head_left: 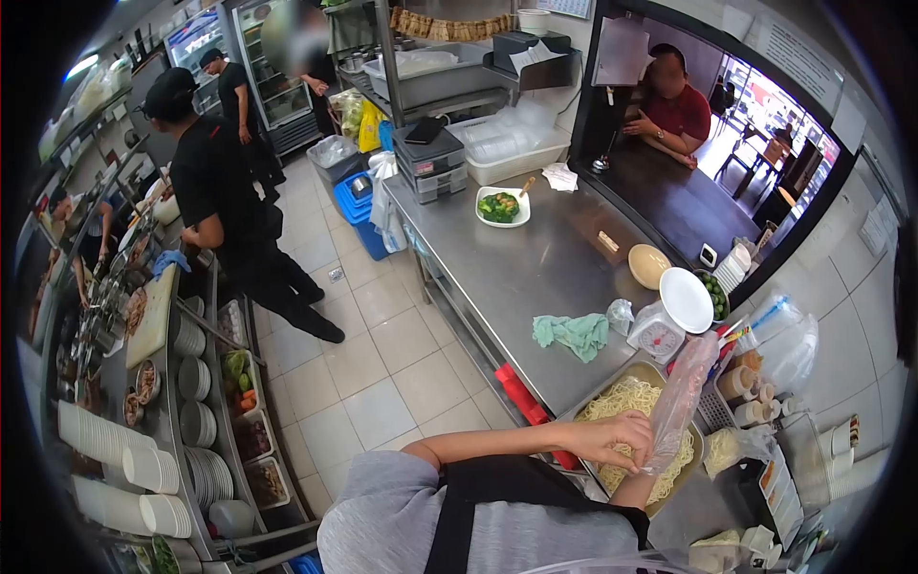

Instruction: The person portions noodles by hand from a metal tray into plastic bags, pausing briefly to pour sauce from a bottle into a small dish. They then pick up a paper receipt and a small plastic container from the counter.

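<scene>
My left hand [617, 440] pinches the edge of a clear plastic covering [674, 407] at my right forearm. My right hand [696, 364] is inside this plastic, stretched toward the kitchen scale [658, 332]; its fingers are blurred by the covering. Below both hands, a rectangular tray [701, 466] holds pale noodles [617, 397]. A white plate [687, 299] sits by the scale, close to my right hand. On the steel counter left of the scale lies a crumpled green cloth [571, 331].
A white bowl of greens [502, 207] stands farther along the steel counter [478, 258]. Beige bowl [649, 266], cups and sauce containers line the right side. A person in red [674, 115] leans at the serving window. Another person in black [225, 182] stands at the left.
</scene>
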`<move>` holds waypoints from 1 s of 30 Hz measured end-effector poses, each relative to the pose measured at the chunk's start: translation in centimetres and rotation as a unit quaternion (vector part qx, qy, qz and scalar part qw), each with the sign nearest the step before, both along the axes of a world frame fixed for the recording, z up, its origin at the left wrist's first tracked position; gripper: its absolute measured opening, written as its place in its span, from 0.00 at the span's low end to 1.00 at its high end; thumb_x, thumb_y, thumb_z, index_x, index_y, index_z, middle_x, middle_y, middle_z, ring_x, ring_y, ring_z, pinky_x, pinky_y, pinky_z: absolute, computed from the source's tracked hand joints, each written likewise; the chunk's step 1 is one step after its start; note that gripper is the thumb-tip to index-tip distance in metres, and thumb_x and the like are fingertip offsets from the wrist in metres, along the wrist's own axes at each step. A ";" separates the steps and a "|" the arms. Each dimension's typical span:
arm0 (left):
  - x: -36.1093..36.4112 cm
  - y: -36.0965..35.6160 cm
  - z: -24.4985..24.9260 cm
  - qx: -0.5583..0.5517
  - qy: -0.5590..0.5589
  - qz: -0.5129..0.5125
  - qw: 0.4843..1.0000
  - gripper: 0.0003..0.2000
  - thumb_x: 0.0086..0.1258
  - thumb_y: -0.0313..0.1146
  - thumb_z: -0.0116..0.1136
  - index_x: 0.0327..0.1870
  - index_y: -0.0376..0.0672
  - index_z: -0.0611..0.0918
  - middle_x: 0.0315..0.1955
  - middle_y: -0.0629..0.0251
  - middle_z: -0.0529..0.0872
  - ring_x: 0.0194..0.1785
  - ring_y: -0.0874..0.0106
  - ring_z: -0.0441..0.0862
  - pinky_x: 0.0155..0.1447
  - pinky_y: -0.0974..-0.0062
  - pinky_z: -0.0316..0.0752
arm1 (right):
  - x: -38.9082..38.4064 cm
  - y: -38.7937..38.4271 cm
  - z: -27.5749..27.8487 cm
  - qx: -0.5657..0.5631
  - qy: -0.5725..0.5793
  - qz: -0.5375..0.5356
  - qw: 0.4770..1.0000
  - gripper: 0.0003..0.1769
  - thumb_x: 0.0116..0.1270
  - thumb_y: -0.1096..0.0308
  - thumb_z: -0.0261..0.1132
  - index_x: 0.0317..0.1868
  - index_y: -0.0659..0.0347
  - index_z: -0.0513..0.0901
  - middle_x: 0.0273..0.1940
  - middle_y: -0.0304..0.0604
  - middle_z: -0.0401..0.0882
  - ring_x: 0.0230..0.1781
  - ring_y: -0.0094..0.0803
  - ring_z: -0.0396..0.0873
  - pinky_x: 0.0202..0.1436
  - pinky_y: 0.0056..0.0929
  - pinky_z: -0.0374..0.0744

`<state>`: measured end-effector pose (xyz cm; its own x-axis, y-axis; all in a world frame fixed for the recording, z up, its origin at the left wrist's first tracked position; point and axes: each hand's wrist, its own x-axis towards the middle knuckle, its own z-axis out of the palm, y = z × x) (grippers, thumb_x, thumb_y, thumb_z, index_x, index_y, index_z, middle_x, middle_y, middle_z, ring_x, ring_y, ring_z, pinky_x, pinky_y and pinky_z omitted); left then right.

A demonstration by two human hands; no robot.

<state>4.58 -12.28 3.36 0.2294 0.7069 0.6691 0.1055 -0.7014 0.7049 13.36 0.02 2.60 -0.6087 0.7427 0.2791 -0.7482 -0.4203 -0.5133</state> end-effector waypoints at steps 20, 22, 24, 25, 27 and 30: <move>-7.0 8.0 -2.8 -0.157 -0.170 0.310 0.922 0.06 0.64 0.29 0.59 0.33 0.34 0.82 0.28 0.73 0.82 0.36 0.81 0.75 0.47 0.80 0.70 | 4.9 -3.9 -3.7 0.130 -0.172 0.102 0.971 0.32 0.73 0.54 0.46 0.69 0.65 0.53 0.70 0.56 0.50 0.69 0.48 0.55 0.71 0.43 0.58; -8.2 10.0 -3.4 -0.167 -0.101 0.377 0.905 0.05 0.63 0.29 0.60 0.33 0.36 0.82 0.29 0.68 0.83 0.37 0.78 0.78 0.46 0.79 0.70 | 7.8 -4.9 -6.2 0.050 -0.109 0.161 0.980 0.31 0.72 0.56 0.48 0.65 0.74 0.59 0.69 0.57 0.52 0.69 0.47 0.56 0.72 0.40 0.56; -9.5 12.6 -6.3 -0.201 0.028 0.390 0.898 0.06 0.62 0.30 0.60 0.36 0.38 0.81 0.31 0.64 0.83 0.39 0.73 0.79 0.47 0.77 0.71 | 12.9 -5.8 -6.1 0.101 -0.212 0.207 0.950 0.30 0.71 0.57 0.49 0.63 0.75 0.64 0.67 0.57 0.57 0.67 0.50 0.59 0.71 0.44 0.57; -9.1 13.4 -7.5 -0.212 0.091 0.395 0.889 0.07 0.61 0.30 0.61 0.38 0.39 0.81 0.31 0.63 0.83 0.40 0.71 0.80 0.47 0.75 0.71 | 15.4 -6.0 -6.3 0.118 -0.244 0.229 0.935 0.32 0.70 0.54 0.50 0.63 0.75 0.64 0.67 0.58 0.58 0.67 0.50 0.60 0.70 0.45 0.58; -7.9 14.2 -9.5 -0.204 0.205 0.424 0.858 0.13 0.60 0.31 0.61 0.46 0.45 0.79 0.38 0.60 0.82 0.47 0.62 0.78 0.51 0.68 0.70 | 18.8 -6.2 -6.0 0.118 -0.240 0.204 0.942 0.38 0.68 0.47 0.52 0.66 0.70 0.59 0.66 0.60 0.58 0.67 0.53 0.60 0.70 0.49 0.57; -6.5 14.9 -11.2 -0.105 0.258 0.485 0.829 0.21 0.59 0.33 0.62 0.54 0.46 0.73 0.48 0.60 0.77 0.53 0.59 0.74 0.55 0.61 0.66 | 20.3 -6.4 -4.2 0.021 -0.061 0.015 0.998 0.45 0.62 0.35 0.52 0.73 0.46 0.48 0.69 0.59 0.51 0.68 0.55 0.56 0.67 0.59 0.55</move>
<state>-1.93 2.61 -7.87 -0.2981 0.8147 0.4973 0.8740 0.0234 0.4854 33.68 -6.34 -1.61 -0.6624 0.7120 0.2328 -0.6663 -0.4179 -0.6176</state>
